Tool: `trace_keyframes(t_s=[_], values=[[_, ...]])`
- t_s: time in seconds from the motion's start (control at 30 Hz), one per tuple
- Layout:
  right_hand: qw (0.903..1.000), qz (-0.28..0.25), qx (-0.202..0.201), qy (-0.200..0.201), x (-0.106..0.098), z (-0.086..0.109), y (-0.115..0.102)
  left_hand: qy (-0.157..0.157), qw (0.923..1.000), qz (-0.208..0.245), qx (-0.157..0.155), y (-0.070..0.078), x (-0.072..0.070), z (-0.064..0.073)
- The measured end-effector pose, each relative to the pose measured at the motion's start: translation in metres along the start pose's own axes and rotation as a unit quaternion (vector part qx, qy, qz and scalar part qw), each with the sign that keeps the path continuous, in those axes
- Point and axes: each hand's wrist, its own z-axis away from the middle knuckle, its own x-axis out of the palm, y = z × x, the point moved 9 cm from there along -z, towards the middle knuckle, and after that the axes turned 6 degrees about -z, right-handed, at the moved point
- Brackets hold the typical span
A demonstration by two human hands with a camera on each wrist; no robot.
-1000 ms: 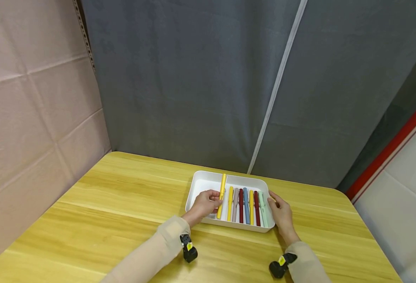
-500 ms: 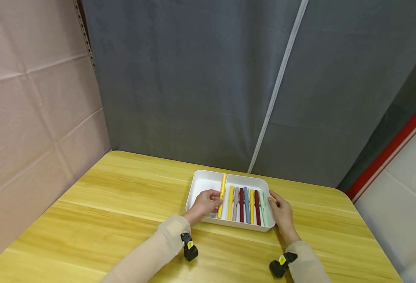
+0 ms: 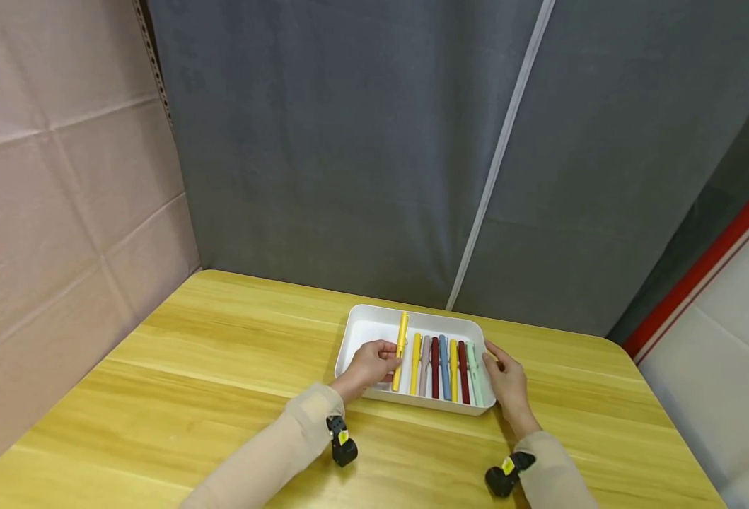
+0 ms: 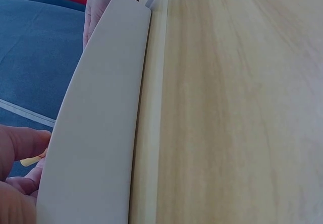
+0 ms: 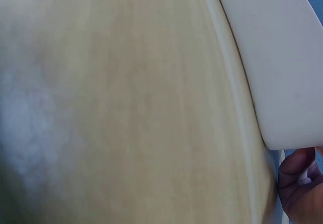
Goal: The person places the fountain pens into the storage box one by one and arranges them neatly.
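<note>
In the head view, my left hand (image 3: 370,365) pinches a yellow pen (image 3: 402,332) between thumb and fingers, over the left part of a white tray (image 3: 361,311). This pen lies nearly in line with the row in the tray: a second yellow pen (image 3: 415,364), a pale mauve one, dark red, blue, yellow, dark red and a mint green pen (image 3: 474,375). My right hand (image 3: 506,382) holds the tray's right end by its side wall. In the left wrist view, the tray's outer wall (image 4: 96,113) hides most of the pinched pen. Curled right-hand fingers (image 5: 292,176) show at the tray's corner.
The tray stands on a wood-grain table (image 3: 253,353), near its far edge. A dark grey curtain (image 3: 349,155) hangs behind it. A pale cloth wall (image 3: 62,177) rises at the left, and a white panel with red trim (image 3: 699,283) at the right.
</note>
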Motion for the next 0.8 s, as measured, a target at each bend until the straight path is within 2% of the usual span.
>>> trace_keyframes(t_s=[0.4,0.63,0.8], values=[[1.0,0.002,0.006,-0.002,0.0005,-0.0001,-0.0009,0.001,0.9999,-0.002,-0.016,-0.0028,-0.0009,-0.0043],[0.9995,-0.007,-0.026,0.015,-0.0007,0.0036,-0.0054,-0.004,1.0,-0.004,-0.005,-0.0021,-0.0005,-0.0045],[0.9997,-0.003,-0.019,0.013,0.0004,0.0021,-0.0025,-0.005,0.9999,-0.004,-0.009,-0.0031,-0.0005,-0.0052]])
